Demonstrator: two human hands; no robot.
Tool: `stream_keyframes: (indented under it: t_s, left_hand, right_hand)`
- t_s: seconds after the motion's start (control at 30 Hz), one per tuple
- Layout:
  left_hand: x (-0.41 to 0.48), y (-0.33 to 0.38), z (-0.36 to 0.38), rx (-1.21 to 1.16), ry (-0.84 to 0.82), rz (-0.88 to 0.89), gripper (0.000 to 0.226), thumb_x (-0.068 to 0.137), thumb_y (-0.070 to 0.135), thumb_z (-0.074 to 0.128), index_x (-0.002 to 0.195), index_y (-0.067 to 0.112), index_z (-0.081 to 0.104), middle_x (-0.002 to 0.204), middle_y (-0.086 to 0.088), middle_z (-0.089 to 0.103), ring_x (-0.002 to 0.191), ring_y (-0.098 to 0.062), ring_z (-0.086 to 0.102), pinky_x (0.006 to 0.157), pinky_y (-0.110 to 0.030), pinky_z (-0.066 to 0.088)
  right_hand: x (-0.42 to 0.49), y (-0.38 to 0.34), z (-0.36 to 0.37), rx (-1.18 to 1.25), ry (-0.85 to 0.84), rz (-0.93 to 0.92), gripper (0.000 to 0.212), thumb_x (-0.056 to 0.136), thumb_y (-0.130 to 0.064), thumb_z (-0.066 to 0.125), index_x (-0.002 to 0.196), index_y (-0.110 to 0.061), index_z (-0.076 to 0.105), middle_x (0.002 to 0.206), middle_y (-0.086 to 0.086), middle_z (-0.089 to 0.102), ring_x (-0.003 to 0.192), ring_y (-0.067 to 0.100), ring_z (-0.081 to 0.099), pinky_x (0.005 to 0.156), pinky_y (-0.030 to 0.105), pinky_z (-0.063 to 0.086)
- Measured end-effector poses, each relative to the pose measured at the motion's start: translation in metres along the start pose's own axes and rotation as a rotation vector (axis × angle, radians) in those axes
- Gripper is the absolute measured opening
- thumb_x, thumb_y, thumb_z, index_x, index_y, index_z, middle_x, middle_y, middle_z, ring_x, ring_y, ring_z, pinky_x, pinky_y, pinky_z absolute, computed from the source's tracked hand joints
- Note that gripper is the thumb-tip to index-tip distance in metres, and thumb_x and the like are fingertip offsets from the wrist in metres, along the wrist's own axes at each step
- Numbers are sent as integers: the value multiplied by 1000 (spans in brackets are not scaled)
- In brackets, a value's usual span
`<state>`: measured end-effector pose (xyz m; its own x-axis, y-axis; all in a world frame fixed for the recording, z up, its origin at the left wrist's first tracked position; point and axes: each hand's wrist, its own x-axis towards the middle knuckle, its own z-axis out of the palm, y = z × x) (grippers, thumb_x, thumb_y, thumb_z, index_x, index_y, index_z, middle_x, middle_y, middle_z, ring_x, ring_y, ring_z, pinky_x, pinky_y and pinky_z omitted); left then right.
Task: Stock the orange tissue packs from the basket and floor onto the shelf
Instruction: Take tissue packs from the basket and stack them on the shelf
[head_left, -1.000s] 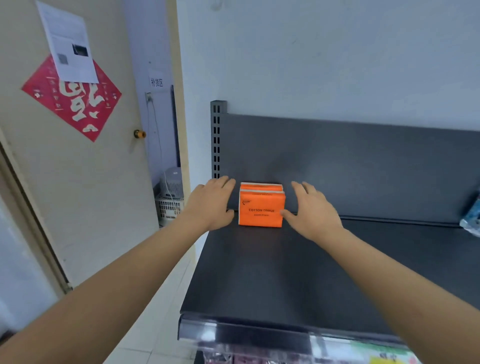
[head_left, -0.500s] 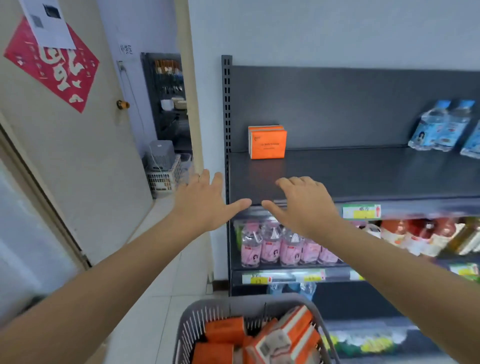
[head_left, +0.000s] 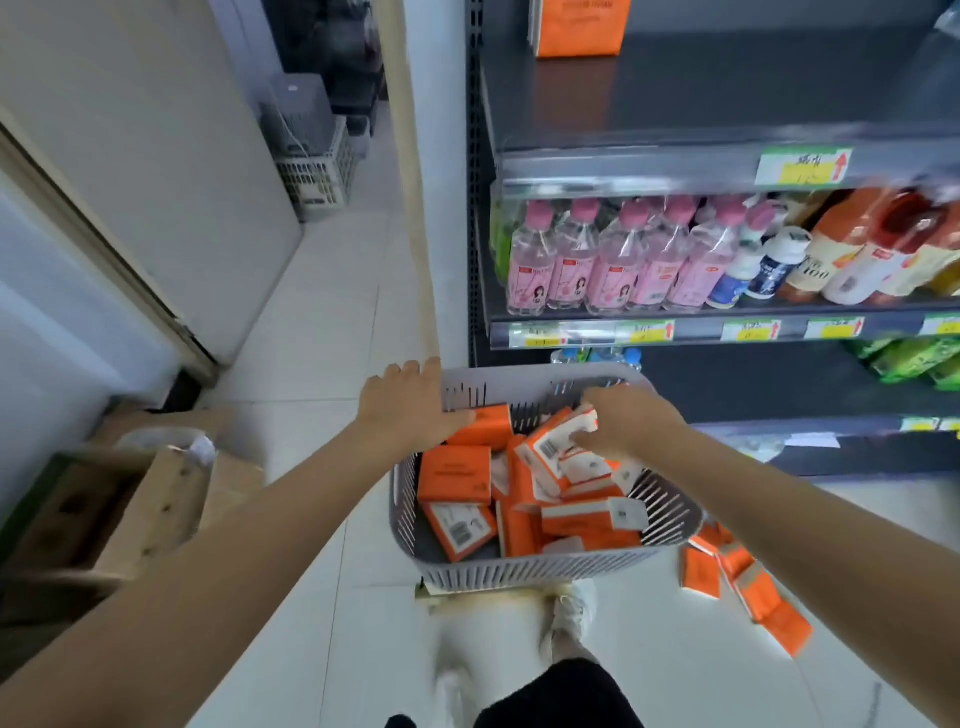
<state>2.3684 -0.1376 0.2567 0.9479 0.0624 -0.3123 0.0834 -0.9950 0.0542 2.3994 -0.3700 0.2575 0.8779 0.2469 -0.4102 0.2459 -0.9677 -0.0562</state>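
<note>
The tissue pack (head_left: 548, 451) that matters most lies tilted on top of the heap in the basket (head_left: 545, 571), its long axis running up and away toward the right hand (head_left: 626, 422), whose fingers curl over its far end and grip it. A second pack (head_left: 483, 425) sits in the far left corner, directly against the thumb of the left hand (head_left: 410, 410). That hand lies across the rim, and I cannot tell whether it grips anything. More packs (head_left: 748, 587) lie on the floor just right of the basket. The shelf (head_left: 727, 78) is above and ahead, so the lift will likely go straight up and forward beside the pack already there (head_left: 576, 26).
</note>
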Motion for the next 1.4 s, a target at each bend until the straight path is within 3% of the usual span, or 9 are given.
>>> stream_keyframes:
  t_s: [0.3,0.5,0.67,0.8,0.97,1.1,1.2,1.3,1.4]
  left_hand:
    - [39,-2,122,72,-452,182,60,80,42,69,131,22,46,133,-4,54,118,-24,54,99,-37,47]
    - [69,-4,162,151,-342,219,70,81,31,69,141,18,35,141,-9,42,128,-27,43,107,-41,38]
    - [80,-9,184,36,-361,136,103,73,30,78,150,21,11,153,-8,23,138,-29,30,111,-47,34]
    - [81,-1,188,-32,-415,20,116,69,40,80,152,25,-1,148,-11,24,127,-30,45,103,-43,44]
    - [79,5,192,187,-320,86,109,73,47,73,151,21,2,144,-14,32,128,-30,41,105,-44,38]
    - [78,10,187,144,-302,264,94,90,21,55,146,47,-15,143,-17,36,121,-32,50,94,-44,48]
    - [73,11,165,15,-295,360,69,97,23,40,143,57,1,129,-11,47,105,-27,58,85,-38,50]
    - [67,12,129,-217,-257,335,35,97,31,44,132,36,42,118,-4,61,102,-21,62,87,-36,51]
    - [62,8,86,-461,-224,171,39,94,29,53,132,23,45,119,-8,63,100,-23,65,84,-34,55]
  right_hand:
    - [17,21,84,-99,-481,-5,60,78,-29,73,132,-17,51,127,5,58,115,26,56,94,32,47]
    - [25,28,110,-184,-448,-53,44,82,-28,70,123,-21,57,113,2,65,102,22,63,90,34,52]
    - [28,28,105,-204,-429,-106,45,81,-31,69,122,-20,56,112,1,64,101,22,64,89,34,54]
    - [27,27,85,-180,-415,-125,51,75,-37,71,120,-19,56,111,1,64,103,21,61,86,31,52]
    - [28,27,72,-61,-418,-98,61,73,-45,73,125,-21,53,113,-1,62,101,18,58,81,26,48]
    - [29,29,64,15,-433,-65,56,76,-40,72,124,-20,51,115,0,60,93,15,51,75,24,43]
    - [30,28,54,90,-389,-48,40,79,-34,66,114,-19,55,100,-1,61,86,16,55,67,23,44]
    - [31,27,37,166,-317,-44,13,83,-24,57,93,-17,56,82,-1,59,80,18,61,60,24,44]
    - [27,23,11,191,-249,-30,10,85,-23,52,92,-17,55,84,0,60,80,18,60,62,26,44]
